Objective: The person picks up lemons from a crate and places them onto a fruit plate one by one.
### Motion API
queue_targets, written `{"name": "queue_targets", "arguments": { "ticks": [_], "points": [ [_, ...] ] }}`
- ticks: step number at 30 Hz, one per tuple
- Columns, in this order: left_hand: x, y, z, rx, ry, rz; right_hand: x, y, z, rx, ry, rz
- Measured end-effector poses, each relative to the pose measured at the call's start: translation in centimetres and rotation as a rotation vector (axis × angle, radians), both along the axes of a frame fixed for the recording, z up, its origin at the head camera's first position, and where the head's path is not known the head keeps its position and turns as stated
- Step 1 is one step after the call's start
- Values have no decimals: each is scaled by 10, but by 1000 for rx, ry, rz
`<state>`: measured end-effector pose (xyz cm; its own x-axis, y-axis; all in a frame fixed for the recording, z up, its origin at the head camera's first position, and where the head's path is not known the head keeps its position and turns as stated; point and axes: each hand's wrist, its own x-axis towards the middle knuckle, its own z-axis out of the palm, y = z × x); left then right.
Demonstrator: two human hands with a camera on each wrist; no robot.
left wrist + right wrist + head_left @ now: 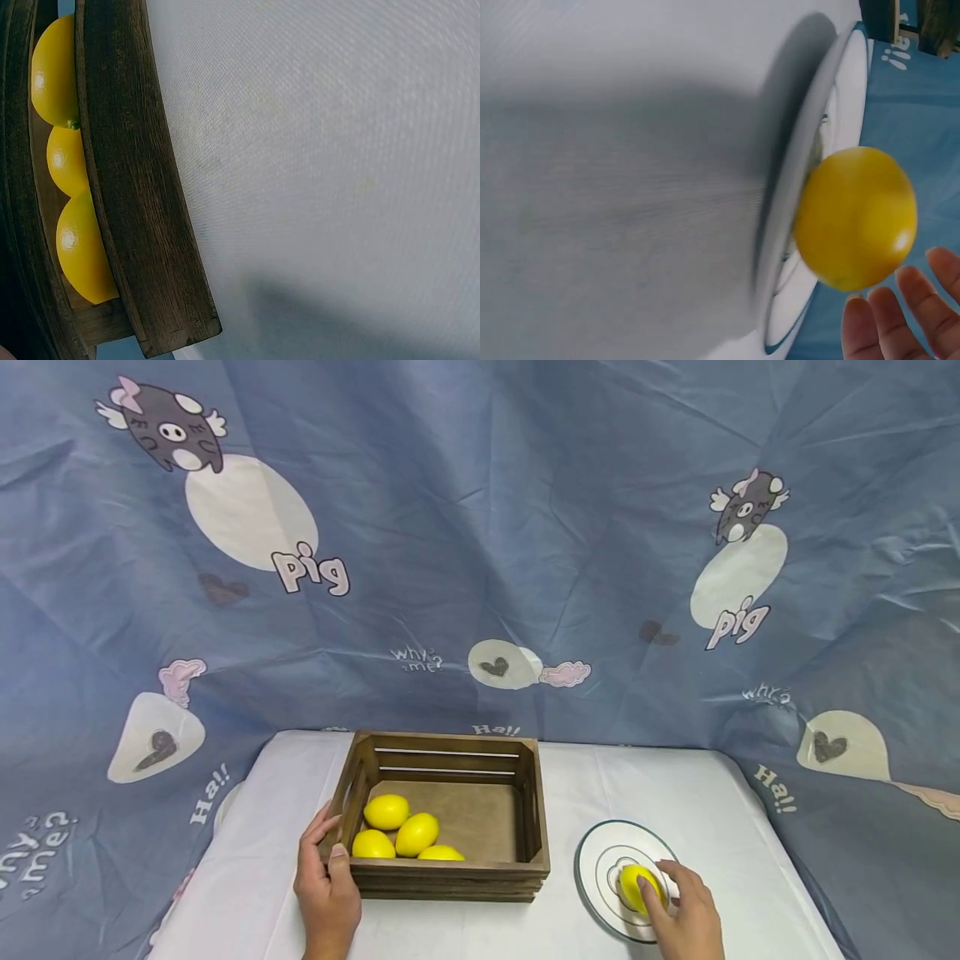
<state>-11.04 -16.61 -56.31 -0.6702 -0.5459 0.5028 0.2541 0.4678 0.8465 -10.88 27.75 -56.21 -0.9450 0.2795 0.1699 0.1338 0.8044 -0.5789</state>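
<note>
While I'm watching remotely, the right hand (690,912) is keeping thumb and fingers apart around a lemon (631,887) on the right-side plate (596,858); contact I can't tell. Left hand (328,895) is gripping the crate's (442,885) near left corner, four more lemons (417,835) lying inside. Far backdrop (420,468) is reading "pig", "why me?", "Ha!!"

Makeshift, curtained-off place, room type unclear: white-covered table (592,793), blue pig-print cloth (420,485) behind and at both sides.

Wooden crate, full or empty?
Neither; crate partly filled. Head view shows four lemons toward its left and bare base toward its right.
</note>
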Motion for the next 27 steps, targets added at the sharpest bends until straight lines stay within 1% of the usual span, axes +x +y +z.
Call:
{"name": "queue_targets", "arguments": {
  "ticks": [3,10,15,19,21,24,27],
  "points": [
    [0,0,-1,-1,5,-2,-1,-3,3,1,32,-1],
    [-1,-1,-2,-11,31,-1,-5,-12,17,7,62,4],
    [-3,-2,-3,-24,27,3,-10,-18,27,4,131,25],
    [-4,-2,-5,-54,43,21,-15,-22,36,2,190,68],
    [-5,-3,-7,-53,50,26,-18,-24,41,-3,228,101],
    [-5,-3,-8,-39,55,24,-23,-27,50,-15,315,168],
    [-5,-3,-8,-33,53,17,-29,-31,61,-29,411,252]
  ]
}}
